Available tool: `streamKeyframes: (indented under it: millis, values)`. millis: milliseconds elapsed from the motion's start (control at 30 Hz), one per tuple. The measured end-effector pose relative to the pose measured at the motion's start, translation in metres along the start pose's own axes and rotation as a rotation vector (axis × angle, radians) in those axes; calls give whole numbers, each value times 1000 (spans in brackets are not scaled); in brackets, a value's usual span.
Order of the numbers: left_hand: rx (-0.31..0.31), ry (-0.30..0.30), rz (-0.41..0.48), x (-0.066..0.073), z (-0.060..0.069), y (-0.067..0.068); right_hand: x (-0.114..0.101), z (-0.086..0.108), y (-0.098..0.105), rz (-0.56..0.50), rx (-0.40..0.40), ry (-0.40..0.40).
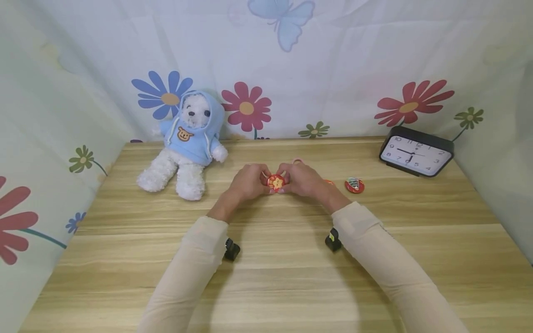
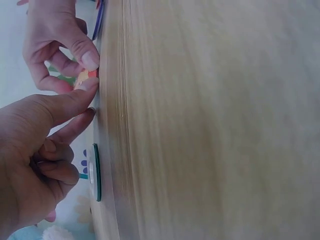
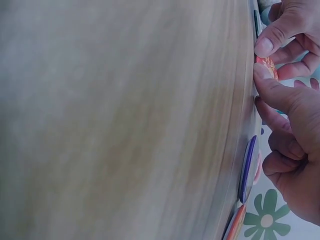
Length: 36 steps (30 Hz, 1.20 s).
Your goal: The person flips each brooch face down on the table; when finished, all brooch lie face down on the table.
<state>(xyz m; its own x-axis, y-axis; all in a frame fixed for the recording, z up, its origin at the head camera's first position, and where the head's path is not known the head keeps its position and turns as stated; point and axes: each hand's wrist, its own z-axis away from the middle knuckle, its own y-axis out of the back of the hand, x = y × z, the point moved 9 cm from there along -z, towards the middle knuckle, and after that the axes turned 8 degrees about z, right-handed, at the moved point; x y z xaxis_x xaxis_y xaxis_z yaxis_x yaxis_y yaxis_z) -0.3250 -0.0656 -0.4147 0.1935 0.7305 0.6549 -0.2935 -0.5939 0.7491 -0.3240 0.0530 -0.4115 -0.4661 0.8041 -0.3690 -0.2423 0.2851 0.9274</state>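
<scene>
A small round red badge (image 1: 275, 182) with a yellow star-shaped figure is between both hands, above the middle of the table. My left hand (image 1: 249, 181) pinches its left edge between thumb and fingers. On the opposite edge, my right hand (image 1: 303, 179) pinches it the same way. Fingertips cover much of the badge (image 2: 86, 76) in the left wrist view. Near the left hand, that view also shows a green-edged disc (image 2: 95, 172) lying on the table. In the right wrist view, a purple-edged disc (image 3: 248, 170) lies beside the right hand.
Right of the hands lies a red badge with a green tree (image 1: 354, 185). Another red piece (image 1: 329, 182) is mostly hidden behind the right wrist. A white plush bear in a blue hoodie (image 1: 189, 138) sits back left; a black-framed clock (image 1: 416, 151) stands back right. Patterned cloth (image 1: 333, 60) hangs behind.
</scene>
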Motion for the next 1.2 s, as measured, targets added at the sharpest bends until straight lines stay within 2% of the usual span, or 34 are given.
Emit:
streamKeyframes:
  millis: [767,1200]
  values:
    - [29,19,-4,0,-2,4,3,-3,1,-6,48,-9]
    - [73,-5,-14,3,-3,7,4,-3,3,-42,73,-36]
